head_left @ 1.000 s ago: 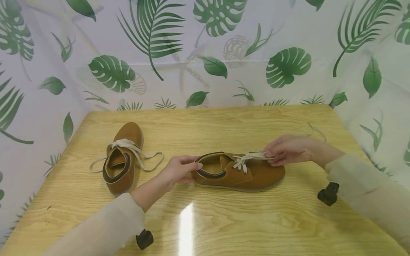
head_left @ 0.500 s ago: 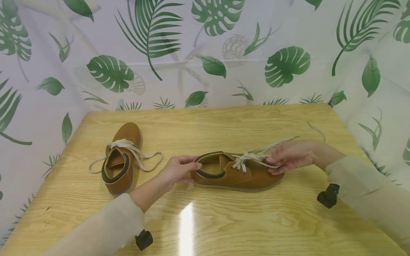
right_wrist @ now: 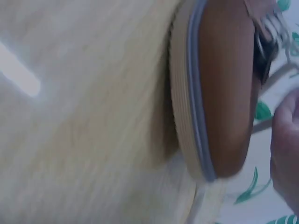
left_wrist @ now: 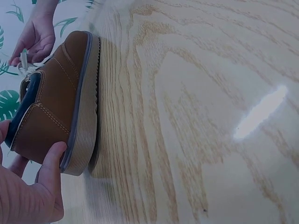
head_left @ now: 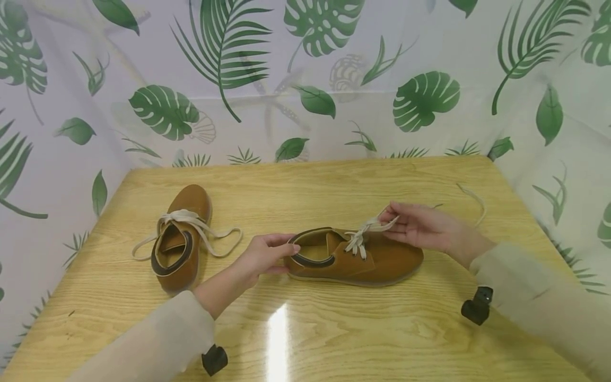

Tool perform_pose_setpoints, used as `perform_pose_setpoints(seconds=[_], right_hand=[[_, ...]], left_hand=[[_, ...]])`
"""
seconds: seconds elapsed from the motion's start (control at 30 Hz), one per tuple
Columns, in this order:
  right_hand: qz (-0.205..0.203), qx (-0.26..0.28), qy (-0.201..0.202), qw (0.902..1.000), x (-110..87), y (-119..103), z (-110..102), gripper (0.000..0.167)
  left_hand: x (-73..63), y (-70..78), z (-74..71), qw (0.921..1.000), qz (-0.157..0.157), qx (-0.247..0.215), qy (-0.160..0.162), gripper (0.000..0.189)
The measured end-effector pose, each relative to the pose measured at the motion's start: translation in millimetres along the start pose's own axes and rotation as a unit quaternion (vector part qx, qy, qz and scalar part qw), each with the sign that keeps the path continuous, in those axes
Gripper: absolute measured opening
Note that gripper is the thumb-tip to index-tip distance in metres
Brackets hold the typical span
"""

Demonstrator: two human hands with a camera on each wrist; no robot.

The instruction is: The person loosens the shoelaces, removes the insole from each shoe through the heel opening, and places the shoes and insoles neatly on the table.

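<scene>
One shoelace (head_left: 374, 226) has shifted heelward in the right hand (head_left: 425, 227)

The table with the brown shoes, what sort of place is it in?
Probably an indoor corner set up for filming: leaf-print sheeting behind and beside a wood-grain table, and a small black device, perhaps a camera, by the right sleeve.

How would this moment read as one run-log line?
left hand: grips brown shoe at heel | right hand: holds its laces | other shoe: on table

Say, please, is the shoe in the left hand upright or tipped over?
The shoe is upright: its sole faces the table, its opening upward.
</scene>
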State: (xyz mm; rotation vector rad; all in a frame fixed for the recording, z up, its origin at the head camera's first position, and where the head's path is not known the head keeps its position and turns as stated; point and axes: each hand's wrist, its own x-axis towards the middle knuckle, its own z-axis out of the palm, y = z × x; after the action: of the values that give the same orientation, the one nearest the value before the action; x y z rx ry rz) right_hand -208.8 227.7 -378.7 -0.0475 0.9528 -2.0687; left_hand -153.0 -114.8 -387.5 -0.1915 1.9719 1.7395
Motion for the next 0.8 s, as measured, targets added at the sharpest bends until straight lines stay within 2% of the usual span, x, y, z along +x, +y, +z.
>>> perform_pose_setpoints(seconds=[0.1, 0.2, 0.33, 0.43, 0.6, 0.73, 0.8], right_hand=[[-0.031, 0.079, -0.003, 0.9964, 2.3, 7, 3, 0.037], [-0.059, 0.159, -0.009, 0.9854, 5.7, 13, 8, 0.038], [-0.088, 0.254, 0.025, 0.963, 9.2, 20, 16, 0.033], [-0.115, 0.316, 0.064, 0.9396, 10.1, 22, 23, 0.026], [-0.152, 0.372, 0.117, 0.9082, 6.8, 22, 29, 0.019], [-0.158, 0.391, 0.143, 0.8952, 0.3, 17, 29, 0.017], [-0.157, 0.396, 0.148, 0.8927, -1.8, 15, 27, 0.015]], left_hand=[[0.7, -0.4, 0.2, 1.0, -0.002, 0.0, -0.001, 0.039], [1.4, -1.1, 0.1, 1.0, -0.003, 0.0, 0.003, 0.039], [1.9, -2.2, -0.1, 1.0, -0.002, 0.002, 0.007, 0.038], [1.6, -2.2, -0.2, 1.0, 0.001, 0.004, 0.007, 0.037], [0.7, -1.1, 0.2, 0.9999, 0.005, 0.006, 0.008, 0.037], [0.2, -0.8, 0.2, 0.9999, 0.004, 0.008, 0.008, 0.037], [0.0, -0.7, -0.1, 0.9999, 0.004, 0.009, 0.008, 0.037]])
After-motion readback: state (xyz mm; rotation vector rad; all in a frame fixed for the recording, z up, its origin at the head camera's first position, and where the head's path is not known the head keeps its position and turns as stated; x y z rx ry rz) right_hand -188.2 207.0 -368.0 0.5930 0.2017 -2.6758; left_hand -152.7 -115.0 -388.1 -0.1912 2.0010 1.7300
